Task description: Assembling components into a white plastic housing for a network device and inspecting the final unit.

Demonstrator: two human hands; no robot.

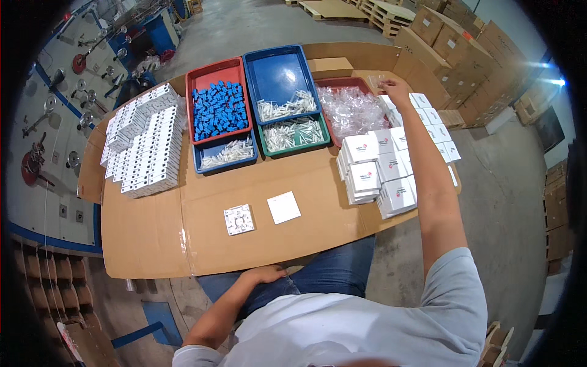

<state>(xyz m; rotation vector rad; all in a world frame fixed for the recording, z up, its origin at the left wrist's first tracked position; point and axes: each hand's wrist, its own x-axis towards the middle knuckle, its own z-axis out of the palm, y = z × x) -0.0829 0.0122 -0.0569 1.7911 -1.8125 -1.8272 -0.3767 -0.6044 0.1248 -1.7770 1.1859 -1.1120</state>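
My right arm stretches over the stacked white boxes to the far right of the table. There my right hand is closed in a pinch on a clear plastic bag, just beyond the red tray heaped with similar bags. My left hand rests on my lap below the table edge, holding nothing, fingers laid on the jeans. On the cardboard in front of me lie a square white plastic frame with fittings inside and, to its right, a flat white square plate.
A red tray holds blue parts. Blue trays and a green tray hold white plastic pieces. White modules are stacked at left. Cardboard walls edge the table's far side. Cartons stand beyond.
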